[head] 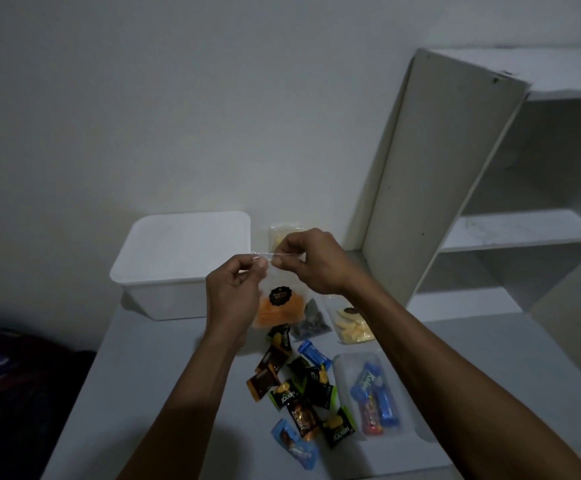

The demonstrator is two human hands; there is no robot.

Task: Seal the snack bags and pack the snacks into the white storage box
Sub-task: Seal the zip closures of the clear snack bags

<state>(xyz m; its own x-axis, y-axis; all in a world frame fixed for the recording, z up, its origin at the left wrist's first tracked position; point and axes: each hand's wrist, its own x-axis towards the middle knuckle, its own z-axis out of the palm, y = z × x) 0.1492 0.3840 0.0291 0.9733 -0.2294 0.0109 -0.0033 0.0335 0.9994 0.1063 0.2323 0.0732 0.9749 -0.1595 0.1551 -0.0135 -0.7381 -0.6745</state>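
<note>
Head view: left hand [235, 292] and right hand [308, 261], each grip pinching the orange-snack bag [275, 303] top, mid-seal; next, likely the white storage box [181, 265].

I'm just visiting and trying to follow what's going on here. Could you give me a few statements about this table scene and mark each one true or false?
1. Both hands pinch the top edge of the clear bag of orange snacks. True: the left hand and right hand meet at its strip.
2. The white storage box is full of snacks. False: its lid is on, so the inside is hidden.
3. Small wrapped candies lie loose on the table. True.
4. The clear tray on the right is empty. False: it holds blue and red wrapped bars.
5. The bag of dark snacks is held in the right hand. False: it lies on the table.
</note>
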